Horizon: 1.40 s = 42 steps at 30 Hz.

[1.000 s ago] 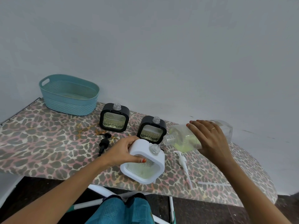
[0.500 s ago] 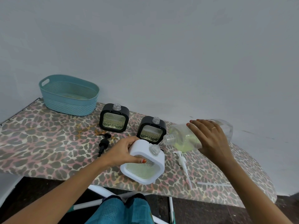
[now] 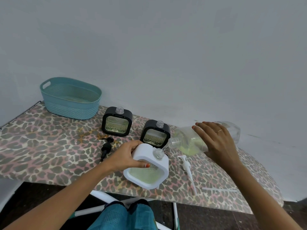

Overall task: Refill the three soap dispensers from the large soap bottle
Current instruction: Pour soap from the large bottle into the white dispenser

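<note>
My left hand (image 3: 126, 156) grips the top left of a white square soap dispenser (image 3: 147, 178) that stands near the front edge with its clear neck open. My right hand (image 3: 216, 141) holds the large clear soap bottle (image 3: 191, 141) tipped on its side, its mouth just above the white dispenser's neck, and a thin stream of pale green soap runs from one to the other. Behind stand two black square dispensers, the left one (image 3: 117, 123) and the right one (image 3: 155, 134), both with open necks.
A black pump head (image 3: 106, 147) lies left of my left hand. A white pump with its tube (image 3: 187, 168) and a loose clear tube (image 3: 219, 190) lie on the leopard-print board (image 3: 41, 146) to the right. A teal basket (image 3: 70, 98) stands at the back left against the wall.
The large bottle's rear end has risen slightly, tipping it a little further. Both hands and the white dispenser have stayed in place.
</note>
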Available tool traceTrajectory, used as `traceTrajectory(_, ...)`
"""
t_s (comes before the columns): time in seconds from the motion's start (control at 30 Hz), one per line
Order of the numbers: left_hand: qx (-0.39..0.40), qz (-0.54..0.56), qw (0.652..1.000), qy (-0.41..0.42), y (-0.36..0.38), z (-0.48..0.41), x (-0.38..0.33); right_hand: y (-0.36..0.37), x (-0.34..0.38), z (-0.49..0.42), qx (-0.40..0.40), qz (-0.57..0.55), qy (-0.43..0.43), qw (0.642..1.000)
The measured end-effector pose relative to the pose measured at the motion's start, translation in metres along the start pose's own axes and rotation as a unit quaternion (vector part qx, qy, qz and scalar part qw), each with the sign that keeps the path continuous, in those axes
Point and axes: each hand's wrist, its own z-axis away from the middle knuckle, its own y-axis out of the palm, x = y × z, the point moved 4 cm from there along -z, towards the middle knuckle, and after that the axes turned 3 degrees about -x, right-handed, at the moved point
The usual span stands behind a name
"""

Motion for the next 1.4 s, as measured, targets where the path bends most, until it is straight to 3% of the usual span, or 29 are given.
traceTrajectory(1.4, -0.008, 0.019, 1.000, 0.001, 0.0019, 0.0013, 0.0019, -0.0078, -0.0041, -0.0042, -0.017, 0.023, -0.020, 0.999)
